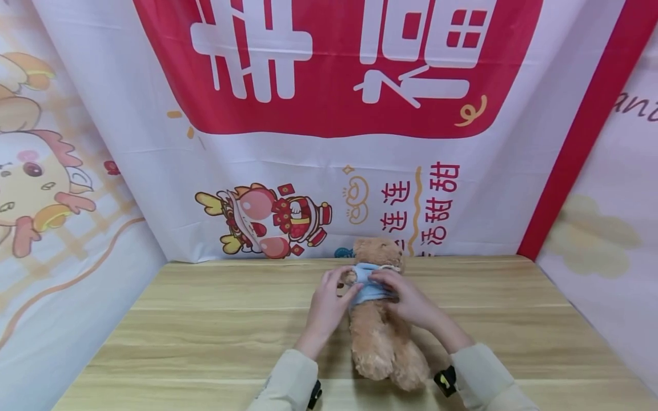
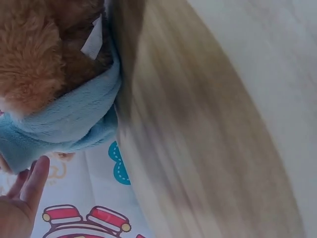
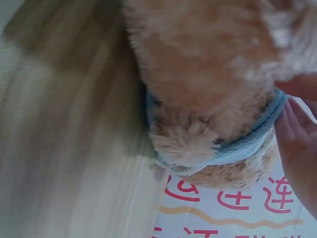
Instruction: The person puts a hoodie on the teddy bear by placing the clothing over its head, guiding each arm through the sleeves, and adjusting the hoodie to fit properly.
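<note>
A brown teddy bear point(image 1: 372, 337) in a light blue shirt point(image 1: 371, 292) lies on the table, head toward the back wall and legs toward me. At its left side my left hand point(image 1: 329, 302) curves round the bear's arm, thumb against the shirt. My right hand point(image 1: 411, 299) grips the bear's other side, fingers over the shirt and thumb near the hem. In the right wrist view the right hand point(image 3: 299, 148) holds the edge of the blue shirt point(image 3: 242, 148). The left wrist view shows the left hand point(image 2: 25, 198) touching the shirt point(image 2: 64, 124) and a white tag point(image 2: 93, 42) on the bear.
The wooden table point(image 1: 231, 319) stretches to both sides of the bear. Behind it hangs a white and red printed cloth point(image 1: 329, 154), close to the bear's head. More printed cloth point(image 1: 67, 217) borders the left side, and a pale cloth point(image 1: 601, 245) the right.
</note>
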A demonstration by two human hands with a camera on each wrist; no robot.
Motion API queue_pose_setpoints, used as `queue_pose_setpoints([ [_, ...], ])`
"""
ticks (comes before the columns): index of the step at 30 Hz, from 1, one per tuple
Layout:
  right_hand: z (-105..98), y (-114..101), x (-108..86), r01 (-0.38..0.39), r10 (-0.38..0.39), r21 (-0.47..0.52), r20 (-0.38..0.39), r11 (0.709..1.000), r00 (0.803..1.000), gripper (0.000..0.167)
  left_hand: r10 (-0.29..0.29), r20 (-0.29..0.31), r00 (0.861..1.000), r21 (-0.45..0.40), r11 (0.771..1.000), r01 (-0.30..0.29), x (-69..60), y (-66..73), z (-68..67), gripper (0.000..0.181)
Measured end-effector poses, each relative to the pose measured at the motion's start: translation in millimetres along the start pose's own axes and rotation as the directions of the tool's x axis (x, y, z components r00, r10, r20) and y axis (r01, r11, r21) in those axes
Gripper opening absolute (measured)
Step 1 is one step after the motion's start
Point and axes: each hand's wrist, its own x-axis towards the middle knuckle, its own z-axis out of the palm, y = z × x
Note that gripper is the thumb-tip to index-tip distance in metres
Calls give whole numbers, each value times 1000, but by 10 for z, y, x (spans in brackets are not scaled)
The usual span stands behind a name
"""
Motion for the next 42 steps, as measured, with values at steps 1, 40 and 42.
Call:
queue_pose_setpoints([
  [1, 5, 6, -13, -3, 2, -26, -15, 1000, 1000, 57, -8, -10, 1000, 5, 1000, 8, 0, 2, -2, 38],
  [40, 256, -22, 10, -308, 244, -142, -348, 941, 905, 5, -165, 139, 976, 416, 905, 94, -4, -178, -102, 80],
  [42, 261, -30, 19, -308, 238, -176, -332, 935, 913, 12, -145, 135, 980, 432, 899, 74, -18, -176, -92, 81],
])
